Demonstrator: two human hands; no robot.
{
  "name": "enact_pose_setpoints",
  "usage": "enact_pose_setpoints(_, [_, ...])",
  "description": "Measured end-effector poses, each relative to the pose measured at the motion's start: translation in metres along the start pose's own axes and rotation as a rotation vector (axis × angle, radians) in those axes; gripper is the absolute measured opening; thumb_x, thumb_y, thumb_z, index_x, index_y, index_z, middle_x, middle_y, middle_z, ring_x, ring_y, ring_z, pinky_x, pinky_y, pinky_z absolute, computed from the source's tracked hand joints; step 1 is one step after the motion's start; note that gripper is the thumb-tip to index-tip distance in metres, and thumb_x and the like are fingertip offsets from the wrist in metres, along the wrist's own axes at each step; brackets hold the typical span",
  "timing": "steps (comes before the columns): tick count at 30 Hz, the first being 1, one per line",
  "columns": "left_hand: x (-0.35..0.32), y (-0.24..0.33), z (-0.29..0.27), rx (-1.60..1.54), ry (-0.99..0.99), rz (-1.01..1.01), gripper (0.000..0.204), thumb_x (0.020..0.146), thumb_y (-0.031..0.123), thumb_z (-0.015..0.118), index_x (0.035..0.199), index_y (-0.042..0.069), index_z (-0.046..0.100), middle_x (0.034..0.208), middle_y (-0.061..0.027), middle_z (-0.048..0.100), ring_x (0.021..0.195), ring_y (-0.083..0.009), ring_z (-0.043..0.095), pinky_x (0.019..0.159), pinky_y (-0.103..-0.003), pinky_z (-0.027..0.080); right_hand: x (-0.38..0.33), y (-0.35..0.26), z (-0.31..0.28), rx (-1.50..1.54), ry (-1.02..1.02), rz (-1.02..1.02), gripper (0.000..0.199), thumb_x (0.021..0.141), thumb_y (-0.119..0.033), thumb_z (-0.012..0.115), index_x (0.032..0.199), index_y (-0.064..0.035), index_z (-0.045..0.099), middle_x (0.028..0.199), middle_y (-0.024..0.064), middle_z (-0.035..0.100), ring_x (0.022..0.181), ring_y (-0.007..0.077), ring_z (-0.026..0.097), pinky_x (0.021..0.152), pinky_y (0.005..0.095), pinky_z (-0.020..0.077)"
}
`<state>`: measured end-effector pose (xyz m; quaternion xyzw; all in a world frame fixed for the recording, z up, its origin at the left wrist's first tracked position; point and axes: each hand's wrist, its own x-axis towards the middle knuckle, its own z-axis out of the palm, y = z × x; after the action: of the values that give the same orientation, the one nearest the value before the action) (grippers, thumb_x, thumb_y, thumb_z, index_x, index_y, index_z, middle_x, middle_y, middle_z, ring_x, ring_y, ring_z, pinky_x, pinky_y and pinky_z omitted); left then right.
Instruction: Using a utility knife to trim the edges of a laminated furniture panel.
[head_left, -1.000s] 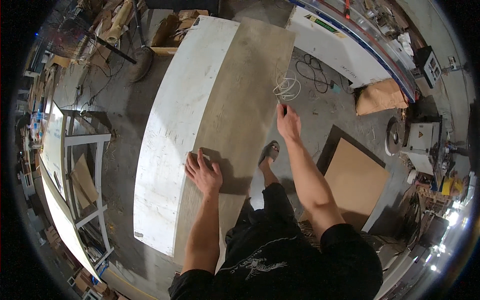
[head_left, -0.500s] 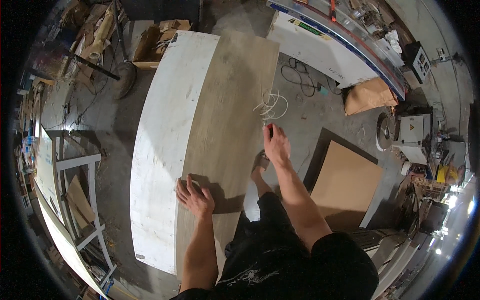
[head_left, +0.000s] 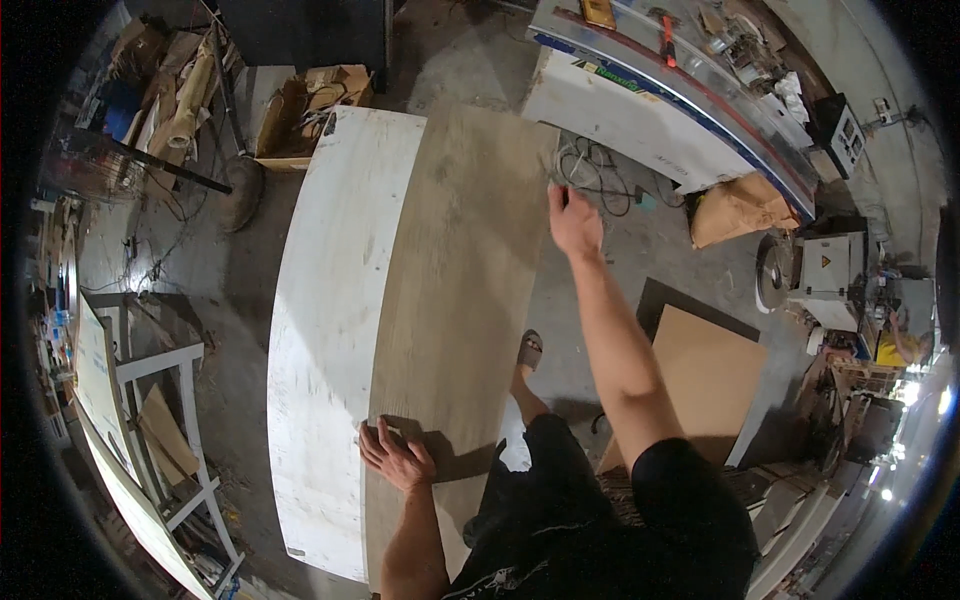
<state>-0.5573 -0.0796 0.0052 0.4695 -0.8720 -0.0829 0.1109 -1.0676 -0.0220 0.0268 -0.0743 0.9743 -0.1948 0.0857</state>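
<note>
White board (head_left: 335, 330) lay on the left, long axis running away from the person, top end toward the cardboard box (head_left: 310, 100). Brown wood panel (head_left: 455, 290) lay on it along the same axis, overlapping its right edge. Left hand (head_left: 395, 458) sat flat on the panel's near end, grip apart, fingers spread. Right hand (head_left: 573, 222) was at the far right edge, grip closed on the panel edge, can't tell how tight. Versus 0.5 s ago: right arm had reached farther up the edge; left hand stayed put.
</note>
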Motion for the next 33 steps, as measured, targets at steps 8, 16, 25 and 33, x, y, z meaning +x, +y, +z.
enact_pose_setpoints(8, [-0.002,-0.002,0.002,0.029,-0.039,-0.024,0.066,0.102,0.055,0.038,0.151,0.012,0.046,0.156,-0.0241,0.038,0.144,-0.0448,0.034,0.116,-0.063,0.023,0.131,-0.003,-0.009,0.147,0.010,0.016,0.065,0.104,-0.058,0.039,0.119,-0.0028,0.069,0.117,0.0265,0.069,0.108,0.0453,0.065,0.094,0.0511,0.0526])
enact_pose_setpoints(16, [-0.005,-0.016,0.015,0.035,0.020,-0.042,0.059,0.097,0.045,0.047,0.148,0.015,0.050,0.155,-0.0203,0.041,0.144,-0.0404,0.036,0.117,-0.060,0.027,-0.143,0.161,0.091,0.440,-0.452,0.446,0.063,0.107,-0.049,0.033,0.148,-0.0034,0.049,0.150,0.0248,0.049,0.140,0.0410,0.046,0.116,0.0455,0.0356])
enact_pose_setpoints(25, [-0.009,-0.003,0.013,0.065,0.040,-0.049,0.056,0.099,0.038,0.048,0.148,0.011,0.046,0.151,-0.0234,0.041,0.139,-0.0439,0.038,0.114,-0.059,0.028,-0.222,0.284,0.101,0.661,-0.484,0.229,0.046,0.103,-0.043,0.055,0.126,-0.0042,0.063,0.102,0.0150,0.070,0.096,0.0263,0.068,0.090,0.0389,0.0534])
enact_pose_setpoints(33, [0.089,0.059,0.045,-0.101,0.109,0.231,0.070,0.105,0.056,0.034,0.153,0.007,0.045,0.156,-0.0279,0.036,0.137,-0.0483,0.038,0.113,-0.062,0.028,-0.058,0.230,-0.014,1.030,-0.160,0.445,0.033,0.101,-0.033,0.063,0.114,-0.0033,0.056,0.080,0.0046,0.062,0.068,0.0138,0.061,0.057,0.0308,0.0549])
